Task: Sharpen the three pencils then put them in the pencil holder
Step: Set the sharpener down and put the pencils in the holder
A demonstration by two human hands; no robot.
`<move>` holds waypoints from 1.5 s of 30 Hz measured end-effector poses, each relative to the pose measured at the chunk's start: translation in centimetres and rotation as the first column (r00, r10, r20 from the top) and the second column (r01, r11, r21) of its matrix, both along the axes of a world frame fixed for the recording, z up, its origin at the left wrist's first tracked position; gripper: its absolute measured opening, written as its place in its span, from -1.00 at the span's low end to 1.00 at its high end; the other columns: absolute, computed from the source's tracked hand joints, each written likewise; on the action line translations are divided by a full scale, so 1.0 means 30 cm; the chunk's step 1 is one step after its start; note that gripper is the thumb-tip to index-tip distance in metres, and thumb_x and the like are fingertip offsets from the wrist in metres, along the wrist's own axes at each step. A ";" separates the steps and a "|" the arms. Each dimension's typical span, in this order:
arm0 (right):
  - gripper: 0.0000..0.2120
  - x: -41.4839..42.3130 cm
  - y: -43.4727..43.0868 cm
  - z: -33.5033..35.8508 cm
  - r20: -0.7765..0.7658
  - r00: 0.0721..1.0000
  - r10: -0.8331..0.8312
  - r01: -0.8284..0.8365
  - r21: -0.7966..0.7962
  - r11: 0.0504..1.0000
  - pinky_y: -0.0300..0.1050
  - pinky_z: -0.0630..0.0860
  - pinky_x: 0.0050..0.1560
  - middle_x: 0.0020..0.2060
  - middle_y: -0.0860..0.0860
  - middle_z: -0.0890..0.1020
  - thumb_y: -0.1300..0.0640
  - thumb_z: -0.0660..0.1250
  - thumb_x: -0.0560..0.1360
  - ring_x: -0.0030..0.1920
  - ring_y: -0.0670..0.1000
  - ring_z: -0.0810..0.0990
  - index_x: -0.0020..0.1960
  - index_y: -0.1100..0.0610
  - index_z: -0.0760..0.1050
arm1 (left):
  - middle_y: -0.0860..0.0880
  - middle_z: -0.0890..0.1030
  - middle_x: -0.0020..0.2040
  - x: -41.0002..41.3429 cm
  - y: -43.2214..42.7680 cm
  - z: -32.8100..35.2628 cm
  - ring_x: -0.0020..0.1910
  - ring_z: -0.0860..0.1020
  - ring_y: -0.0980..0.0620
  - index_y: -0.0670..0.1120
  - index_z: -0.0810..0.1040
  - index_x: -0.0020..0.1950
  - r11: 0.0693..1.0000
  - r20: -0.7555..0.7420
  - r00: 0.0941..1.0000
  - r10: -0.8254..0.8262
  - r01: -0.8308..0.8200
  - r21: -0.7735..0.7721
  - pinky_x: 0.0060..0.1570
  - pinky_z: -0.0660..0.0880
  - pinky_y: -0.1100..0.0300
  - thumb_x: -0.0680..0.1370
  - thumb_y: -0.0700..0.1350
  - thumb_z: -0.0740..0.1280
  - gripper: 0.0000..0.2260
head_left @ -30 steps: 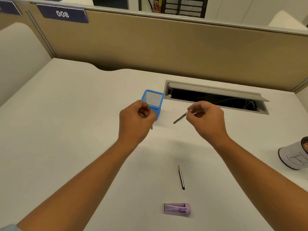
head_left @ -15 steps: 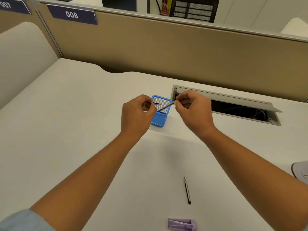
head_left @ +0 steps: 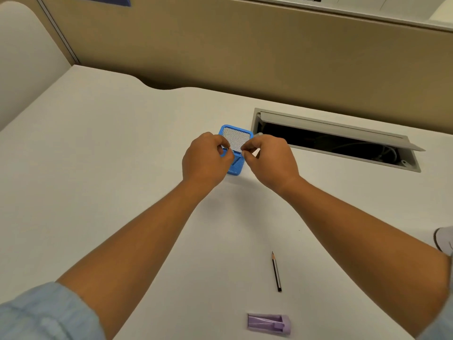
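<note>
The blue mesh pencil holder [head_left: 235,139] stands upright mid-table. Both hands hover at its near rim. My left hand [head_left: 205,161] is pinched at the rim's left side, with a dark pencil end just showing at the fingertips. My right hand [head_left: 269,160] is pinched at the right side. A dark pencil [head_left: 235,163] shows through the mesh, slanting up toward those fingertips. A third pencil [head_left: 276,271] lies loose on the table, nearer to me, with its tip pointing away. The purple sharpener [head_left: 268,324] lies close to the front edge.
An open cable tray [head_left: 333,141] with a raised grey lid is cut into the white table [head_left: 110,155] right of the holder. A white cup [head_left: 445,239] lies at the right edge. A beige partition [head_left: 245,50] closes off the back.
Both hands have closed in over the holder. The right hand's pencil has swung from slanting across the opening to standing down inside it. The camera has tilted downward.
</note>
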State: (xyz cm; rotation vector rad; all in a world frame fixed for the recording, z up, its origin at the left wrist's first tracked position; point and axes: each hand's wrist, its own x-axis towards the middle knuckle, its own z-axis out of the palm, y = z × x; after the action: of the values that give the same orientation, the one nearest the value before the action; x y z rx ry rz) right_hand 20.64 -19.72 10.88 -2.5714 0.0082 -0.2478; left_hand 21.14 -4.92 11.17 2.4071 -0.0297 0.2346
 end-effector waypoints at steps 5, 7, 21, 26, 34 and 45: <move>-0.81 0.012 0.015 0.003 -0.049 0.998 0.042 -0.044 -0.034 0.998 -0.04 0.61 -0.01 0.04 0.08 0.70 0.08 0.39 0.54 0.09 0.06 0.61 0.12 0.07 0.67 | -0.09 0.66 0.06 0.010 -0.012 -0.002 0.01 0.62 -0.05 -0.07 0.65 0.14 0.999 -0.028 0.999 -0.021 0.022 0.028 -0.19 0.45 0.24 0.53 -0.04 0.45 -0.78; -0.78 0.013 0.018 0.006 -0.060 0.998 0.030 -0.032 -0.027 0.999 -0.04 0.60 0.03 0.06 0.08 0.70 0.08 0.41 0.53 0.10 0.06 0.61 0.16 0.08 0.66 | -0.09 0.66 0.08 0.008 -0.009 -0.004 0.02 0.62 -0.05 -0.07 0.64 0.17 0.999 -0.034 0.999 -0.029 0.030 0.025 -0.16 0.47 0.23 0.52 -0.05 0.46 -0.75; -0.87 -0.340 -0.158 -0.099 -0.227 0.961 -0.158 0.190 0.130 0.973 -0.27 0.48 -0.20 -0.20 -0.10 0.66 0.20 0.35 0.45 -0.25 -0.13 0.60 -0.08 0.03 0.63 | 0.05 0.58 -0.05 -0.364 0.096 -0.212 -0.08 0.57 0.01 -0.03 0.65 0.08 0.995 -0.006 0.995 -0.101 0.101 0.021 -0.11 0.52 0.12 0.48 -0.04 0.46 -0.80; -0.89 -0.520 -0.168 -0.162 -0.374 0.911 -0.173 0.226 0.102 0.969 -0.25 0.48 -0.26 -0.29 -0.14 0.64 0.19 0.34 0.42 -0.25 -0.13 0.60 -0.15 0.00 0.58 | -0.07 0.45 0.45 -0.528 0.106 -0.343 0.48 0.32 -0.10 -0.10 0.45 0.42 0.930 -0.118 0.963 -0.243 0.266 0.254 0.41 0.26 -0.01 0.59 0.05 0.32 -0.55; -0.90 -0.642 -0.139 -0.189 -0.476 0.864 -0.164 0.196 0.017 0.981 -0.11 0.59 -0.14 -0.23 -0.07 0.64 0.10 0.43 0.42 -0.19 0.02 0.64 -0.08 0.03 0.54 | -0.05 0.16 0.60 -0.590 0.120 -0.393 0.58 0.07 -0.03 -0.11 0.17 0.58 0.872 -0.151 0.952 -0.266 0.304 0.384 0.53 0.00 0.03 0.69 -0.01 0.06 -0.53; -0.87 -0.561 -0.128 -0.087 -0.400 0.901 -0.167 0.206 0.058 0.977 -0.14 0.57 -0.21 -0.25 -0.16 0.66 0.11 0.37 0.38 -0.21 -0.03 0.65 -0.09 -0.04 0.61 | 0.01 0.09 0.61 -0.597 0.120 -0.386 0.58 -0.01 0.04 -0.07 0.11 0.60 0.886 -0.158 0.953 -0.257 0.298 0.357 0.54 -0.06 0.09 0.69 -0.02 0.01 -0.53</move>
State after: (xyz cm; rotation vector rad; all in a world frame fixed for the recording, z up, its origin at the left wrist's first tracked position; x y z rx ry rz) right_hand 3.82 -23.56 8.25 -2.4781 0.4086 0.2012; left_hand 3.22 -1.34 -0.39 2.7543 -0.4041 -0.0402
